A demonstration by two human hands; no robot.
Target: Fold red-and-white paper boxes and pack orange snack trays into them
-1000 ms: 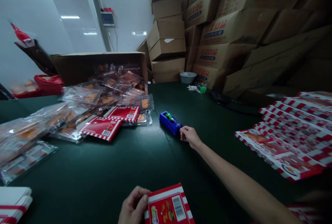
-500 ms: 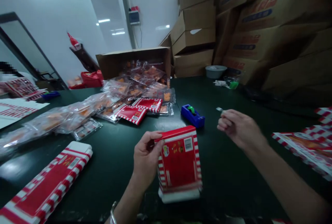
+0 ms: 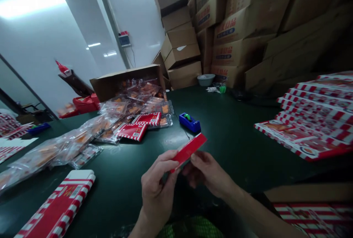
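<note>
A narrow red printed carton (image 3: 189, 152) is held up edge-on between the two hands, tilted, so that mostly one slim red side shows and its printed faces are turned away; it sits just below and to the right of the blue tape dispenser (image 3: 189, 122), which has a green roll in it and stands apart from the hands. The left hand (image 3: 159, 186) pinches the carton's lower end between thumb and curled fingers, while the right hand (image 3: 207, 173) comes in from the other side, its fingers (image 3: 200, 162) bent and closed against the carton from below. The dark green table (image 3: 220, 115) runs under everything. Left of the dispenser lie two red cartons (image 3: 135, 131) on a heap of clear plastic packets of orange food (image 3: 121, 109), which spills from an open cardboard box (image 3: 124, 78). Further left and nearer the person, a long red-and-white striped flat carton (image 3: 59, 205) lies on the table. Right of the dispenser is a fanned stack of flat printed cartons (image 3: 314, 116). Behind the dispenser stand a grey bowl (image 3: 206, 79) and tall piles of brown shipping boxes (image 3: 237, 36), against a pale wall with a small wall-mounted unit (image 3: 124, 40)
</note>
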